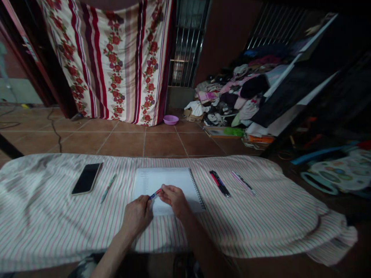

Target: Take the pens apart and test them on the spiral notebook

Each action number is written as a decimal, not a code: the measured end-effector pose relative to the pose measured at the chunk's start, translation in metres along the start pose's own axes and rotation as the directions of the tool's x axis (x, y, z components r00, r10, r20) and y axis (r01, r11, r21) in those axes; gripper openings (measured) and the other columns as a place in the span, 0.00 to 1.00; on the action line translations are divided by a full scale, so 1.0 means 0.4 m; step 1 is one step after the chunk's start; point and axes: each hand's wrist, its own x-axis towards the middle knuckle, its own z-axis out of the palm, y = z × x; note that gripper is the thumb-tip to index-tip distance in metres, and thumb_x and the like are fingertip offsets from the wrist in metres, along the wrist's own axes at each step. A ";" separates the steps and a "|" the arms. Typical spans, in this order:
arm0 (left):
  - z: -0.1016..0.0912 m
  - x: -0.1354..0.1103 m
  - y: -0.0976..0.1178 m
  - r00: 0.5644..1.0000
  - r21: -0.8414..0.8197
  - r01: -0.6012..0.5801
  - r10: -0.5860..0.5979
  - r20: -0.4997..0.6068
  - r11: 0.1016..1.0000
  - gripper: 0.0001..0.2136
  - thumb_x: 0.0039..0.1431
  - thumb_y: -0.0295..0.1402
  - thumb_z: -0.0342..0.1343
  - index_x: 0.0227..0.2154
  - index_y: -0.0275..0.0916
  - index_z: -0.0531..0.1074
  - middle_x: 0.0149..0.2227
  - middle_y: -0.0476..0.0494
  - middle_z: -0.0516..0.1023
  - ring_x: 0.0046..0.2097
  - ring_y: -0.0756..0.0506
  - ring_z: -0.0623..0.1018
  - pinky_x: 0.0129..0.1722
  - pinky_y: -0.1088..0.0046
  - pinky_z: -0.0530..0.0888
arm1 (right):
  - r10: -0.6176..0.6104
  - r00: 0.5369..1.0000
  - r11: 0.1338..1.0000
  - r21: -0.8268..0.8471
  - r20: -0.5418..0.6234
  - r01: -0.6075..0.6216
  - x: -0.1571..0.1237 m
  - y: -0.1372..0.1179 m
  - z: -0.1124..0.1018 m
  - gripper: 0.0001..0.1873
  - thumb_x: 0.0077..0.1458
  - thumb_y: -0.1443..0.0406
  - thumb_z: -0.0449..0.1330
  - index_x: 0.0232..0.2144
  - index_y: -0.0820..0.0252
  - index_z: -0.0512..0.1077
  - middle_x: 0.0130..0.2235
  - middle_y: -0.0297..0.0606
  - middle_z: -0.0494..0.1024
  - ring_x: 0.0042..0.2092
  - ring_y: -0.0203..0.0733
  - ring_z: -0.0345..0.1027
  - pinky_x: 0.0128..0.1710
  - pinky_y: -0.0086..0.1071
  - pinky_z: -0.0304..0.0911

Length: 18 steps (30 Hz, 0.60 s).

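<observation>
Both of us, left hand [136, 213] and right hand [175, 199], are pinched narrow on one slim pen with blue, pale and red sections [154, 194], left at the blue end and right at the red. It sits slantwise above the white spiral-bound notebook [168, 177], near its lower half, over the worktop's white cloth with pink and grey-green stripes [261, 224]. I judge the pen light, stiff and probably plastic, hardly fragile but smooth enough to twist or slide under a loose grip. Fingertips and thumb suit it best, set at the two ends, with only mild force. To my right lie dark pens with a red one [219, 184]; to my left, a pale patterned pen [108, 188] and a black-screened phone [87, 178].
</observation>
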 end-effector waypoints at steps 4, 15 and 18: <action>-0.032 -0.036 0.022 0.999 -0.003 -0.030 0.030 -0.034 1.000 0.14 0.62 0.30 0.37 0.35 0.37 0.70 0.34 0.40 0.77 0.36 0.44 0.78 0.34 0.72 0.69 | -0.028 1.000 0.998 0.057 0.004 0.028 -0.056 -0.025 0.002 0.22 0.25 0.53 0.71 0.18 0.64 0.71 0.22 0.38 0.75 0.25 0.34 0.68 0.27 0.28 0.65; -0.108 -0.214 0.091 0.998 -0.002 0.022 -0.022 -0.065 1.000 0.15 0.62 0.33 0.39 0.39 0.37 0.71 0.38 0.41 0.79 0.39 0.43 0.78 0.36 0.71 0.69 | -0.017 0.999 0.994 0.110 0.033 0.013 -0.283 -0.049 0.007 0.22 0.30 0.54 0.70 0.21 0.66 0.71 0.21 0.38 0.75 0.24 0.35 0.70 0.27 0.27 0.65; -0.133 -0.270 0.118 0.996 0.012 -0.001 0.002 -0.085 1.000 0.14 0.63 0.33 0.39 0.40 0.38 0.70 0.39 0.42 0.78 0.39 0.44 0.78 0.36 0.71 0.69 | -0.040 0.997 0.991 0.131 0.072 0.031 -0.355 -0.061 0.005 0.20 0.31 0.56 0.71 0.22 0.66 0.71 0.23 0.39 0.77 0.25 0.35 0.71 0.27 0.26 0.66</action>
